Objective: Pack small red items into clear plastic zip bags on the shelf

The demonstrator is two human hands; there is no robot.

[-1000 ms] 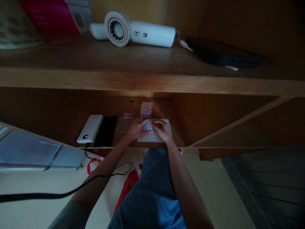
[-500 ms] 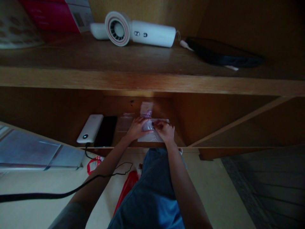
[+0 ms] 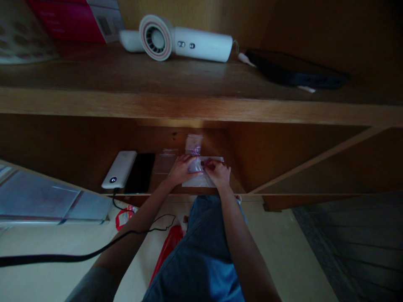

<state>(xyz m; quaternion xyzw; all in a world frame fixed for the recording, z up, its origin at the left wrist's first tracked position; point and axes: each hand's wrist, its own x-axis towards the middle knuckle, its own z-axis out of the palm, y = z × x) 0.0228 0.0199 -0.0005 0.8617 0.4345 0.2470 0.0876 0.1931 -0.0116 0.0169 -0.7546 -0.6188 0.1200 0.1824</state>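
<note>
On the lower shelf, my left hand [image 3: 181,170] has its thumb and fingers closed on a small clear plastic bag [image 3: 195,166]. My right hand [image 3: 220,173] is beside it, fingertips pinched together at the bag's right side; what they pinch is too small to make out. Something purple shows near those fingertips. Beneath both hands lies a whitish flat sheet or bag [image 3: 198,182]. A small zip bag [image 3: 194,142] with purple bits in its lower part lies just beyond my hands. Left of my left hand is a flat clear zip bag [image 3: 165,163].
A white power bank [image 3: 119,170] with a black cable [image 3: 94,252] lies left, next to a flat black device [image 3: 140,173]. The upper shelf's edge [image 3: 201,110] juts above my hands. On that shelf rest a white handheld fan [image 3: 201,44] and a dark phone [image 3: 296,69].
The fingers of my right hand have shifted very slightly, and more purple shows by the fingertips. My left hand and the bags stay in place.
</note>
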